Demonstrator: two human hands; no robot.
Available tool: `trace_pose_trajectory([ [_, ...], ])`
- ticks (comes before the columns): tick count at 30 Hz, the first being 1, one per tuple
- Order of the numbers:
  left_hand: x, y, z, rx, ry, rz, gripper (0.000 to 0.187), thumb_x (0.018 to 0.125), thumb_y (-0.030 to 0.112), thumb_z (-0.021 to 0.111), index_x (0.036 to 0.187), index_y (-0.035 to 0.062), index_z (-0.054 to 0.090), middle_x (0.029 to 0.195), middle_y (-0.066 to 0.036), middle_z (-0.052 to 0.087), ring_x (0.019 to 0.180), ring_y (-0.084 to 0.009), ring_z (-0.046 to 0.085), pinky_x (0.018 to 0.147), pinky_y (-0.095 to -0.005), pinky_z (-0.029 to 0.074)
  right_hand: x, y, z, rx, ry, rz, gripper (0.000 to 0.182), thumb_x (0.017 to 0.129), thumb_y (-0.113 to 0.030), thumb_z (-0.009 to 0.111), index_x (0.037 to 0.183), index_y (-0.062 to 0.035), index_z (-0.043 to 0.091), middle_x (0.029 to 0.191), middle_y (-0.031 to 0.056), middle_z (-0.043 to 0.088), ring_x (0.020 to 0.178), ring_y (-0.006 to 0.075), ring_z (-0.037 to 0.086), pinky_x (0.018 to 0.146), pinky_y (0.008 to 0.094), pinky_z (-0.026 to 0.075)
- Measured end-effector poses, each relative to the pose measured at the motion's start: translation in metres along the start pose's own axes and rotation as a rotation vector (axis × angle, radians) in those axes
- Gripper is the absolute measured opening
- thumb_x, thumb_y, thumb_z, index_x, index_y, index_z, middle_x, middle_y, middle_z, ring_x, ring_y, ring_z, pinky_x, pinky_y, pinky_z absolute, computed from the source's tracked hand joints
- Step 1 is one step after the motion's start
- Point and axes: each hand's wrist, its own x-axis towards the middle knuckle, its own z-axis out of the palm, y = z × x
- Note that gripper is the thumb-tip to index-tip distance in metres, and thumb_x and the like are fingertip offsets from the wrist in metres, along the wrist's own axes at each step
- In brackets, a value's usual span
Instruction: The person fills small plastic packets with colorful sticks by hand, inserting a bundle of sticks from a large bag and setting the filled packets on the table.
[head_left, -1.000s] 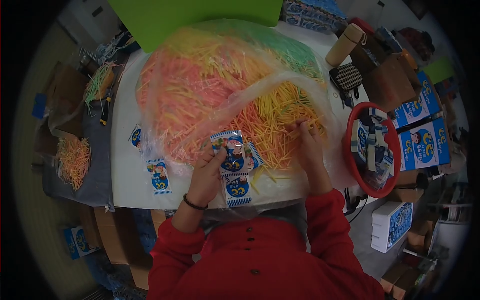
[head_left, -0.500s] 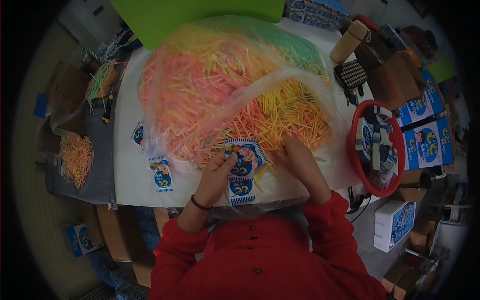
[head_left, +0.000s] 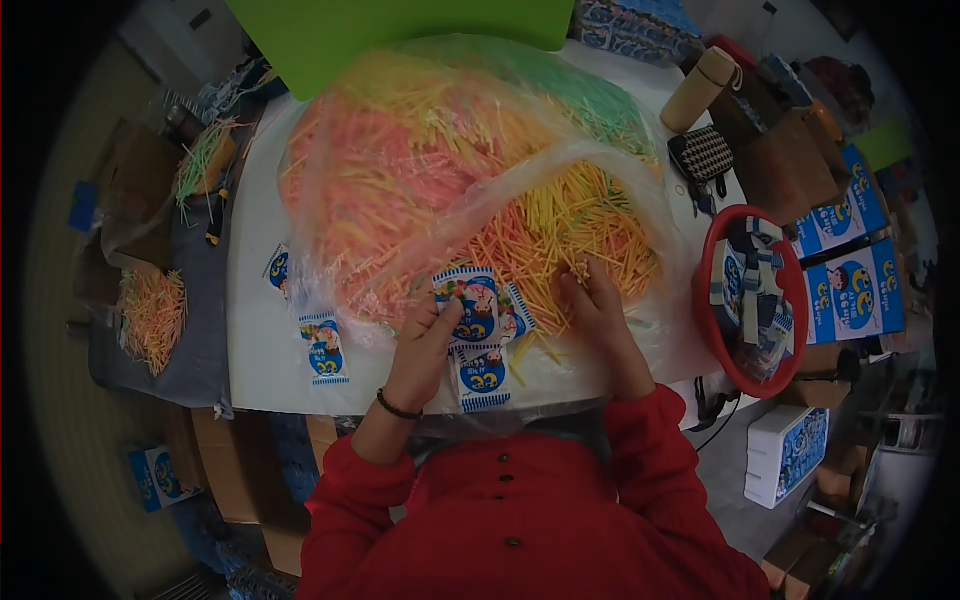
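My left hand (head_left: 427, 345) pinches a small blue and white packet (head_left: 474, 308) with its thumb on the printed front. Two more packets lie under and beside it, one of them (head_left: 484, 378) nearer the table's front edge. My right hand (head_left: 592, 298) is closed on a few thin sticks, their ends showing at the fingertips. It is at the front of a big clear plastic bag (head_left: 400, 190) full of pink, yellow, orange and green sticks (head_left: 515, 235). Another packet (head_left: 323, 348) lies flat on the white table (head_left: 262, 375), left of my left hand.
A red basket (head_left: 708, 300) holding packets stands at the right. Behind it are printed blue boxes (head_left: 855, 290). A bottle (head_left: 699, 90) and a checked pouch (head_left: 701, 152) sit at the back right. Loose sticks (head_left: 152, 318) lie on a grey surface at the left.
My left hand has raised its packet a little, up and to the left. My right hand has turned, and stick ends now show at its fingertips.
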Motion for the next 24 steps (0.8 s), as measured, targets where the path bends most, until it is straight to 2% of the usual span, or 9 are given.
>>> trace_pose_trajectory([
  [2, -0.001, 0.003, 0.003, -0.099, -0.004, -0.016, 0.024, 0.101, 0.018, 0.048, 0.118, 0.0043, 0.057, 0.107, -0.004, 0.067, 0.095, -0.0128, 0.065, 0.082, -0.0285, 0.053, 0.000, -0.008, -0.001, 0.160, -0.018, 0.195, 0.017, 0.098, -0.011, 0.051, 0.113, -0.0033, 0.051, 0.103, 0.0047, 0.057, 0.095, 0.0085, 0.052, 0.081, 0.0248, 0.044],
  [5, 0.000, 0.009, 0.005, -0.308, -0.050, -0.106, 0.028, 0.101, 0.019, 0.047, 0.125, 0.0057, 0.052, 0.114, -0.006, 0.065, 0.103, -0.0170, 0.063, 0.090, -0.0339, 0.053, 0.006, 0.002, -0.002, 0.335, 0.192, 0.082, 0.015, 0.100, -0.013, 0.049, 0.111, -0.0036, 0.052, 0.101, 0.0036, 0.056, 0.092, 0.0078, 0.052, 0.080, 0.0247, 0.044],
  [8, 0.003, 0.004, -0.002, -0.314, -0.057, -0.136, 0.028, 0.101, 0.020, 0.046, 0.125, 0.0051, 0.052, 0.116, -0.007, 0.064, 0.105, -0.0187, 0.063, 0.092, -0.0356, 0.052, 0.008, -0.032, 0.003, 0.469, 0.299, 0.095, 0.016, 0.101, -0.016, 0.048, 0.111, -0.0042, 0.052, 0.098, 0.0026, 0.056, 0.087, 0.0081, 0.053, 0.078, 0.0238, 0.045],
  [12, 0.004, 0.002, -0.002, -0.252, -0.048, -0.115, 0.028, 0.101, 0.020, 0.046, 0.124, 0.0049, 0.053, 0.116, -0.007, 0.065, 0.105, -0.0178, 0.063, 0.090, -0.0346, 0.053, 0.008, -0.026, 0.003, 0.446, 0.283, -0.007, 0.014, 0.099, -0.012, 0.048, 0.111, -0.0041, 0.052, 0.096, 0.0017, 0.056, 0.085, 0.0093, 0.054, 0.078, 0.0237, 0.045],
  [14, 0.002, 0.008, 0.003, -0.245, -0.090, -0.083, 0.027, 0.101, 0.021, 0.046, 0.121, 0.0049, 0.056, 0.114, -0.006, 0.065, 0.103, -0.0161, 0.063, 0.088, -0.0330, 0.053, 0.003, -0.013, -0.004, 0.211, 0.111, 0.007, 0.014, 0.098, -0.007, 0.049, 0.111, -0.0035, 0.052, 0.098, 0.0021, 0.057, 0.089, 0.0108, 0.056, 0.080, 0.0241, 0.045],
  [18, 0.001, 0.008, 0.004, -0.202, -0.105, -0.062, 0.027, 0.101, 0.022, 0.047, 0.119, 0.0047, 0.058, 0.110, -0.005, 0.067, 0.099, -0.0139, 0.065, 0.085, -0.0301, 0.053, -0.003, -0.008, -0.007, 0.112, 0.069, 0.118, 0.016, 0.097, -0.003, 0.048, 0.112, -0.0029, 0.053, 0.098, 0.0034, 0.059, 0.089, 0.0118, 0.057, 0.080, 0.0239, 0.045],
  [21, 0.004, 0.003, 0.004, -0.191, -0.037, -0.057, 0.026, 0.101, 0.022, 0.049, 0.116, 0.0042, 0.060, 0.105, -0.004, 0.068, 0.094, -0.0119, 0.066, 0.082, -0.0271, 0.053, 0.001, -0.005, -0.009, -0.176, 0.062, -0.085, 0.014, 0.099, -0.009, 0.048, 0.110, -0.0027, 0.053, 0.097, 0.0059, 0.061, 0.088, 0.0138, 0.058, 0.080, 0.0250, 0.046],
  [23, 0.004, 0.001, 0.001, -0.124, -0.071, -0.024, 0.026, 0.099, 0.022, 0.053, 0.113, 0.0021, 0.063, 0.104, -0.004, 0.069, 0.095, -0.0122, 0.065, 0.081, -0.0265, 0.053, 0.009, -0.007, -0.011, 0.404, 0.338, 0.208, 0.019, 0.102, -0.018, 0.045, 0.108, -0.0021, 0.054, 0.097, 0.0078, 0.061, 0.090, 0.0167, 0.059, 0.083, 0.0287, 0.048],
  [24, 0.004, 0.004, 0.001, -0.125, -0.067, -0.022, 0.026, 0.099, 0.022, 0.053, 0.113, 0.0021, 0.063, 0.104, -0.004, 0.069, 0.095, -0.0122, 0.065, 0.081, -0.0265, 0.053, 0.013, -0.010, -0.016, 0.405, 0.333, 0.208, 0.019, 0.102, -0.018, 0.045, 0.108, -0.0021, 0.054, 0.097, 0.0078, 0.061, 0.090, 0.0167, 0.059, 0.083, 0.0287, 0.048],
])
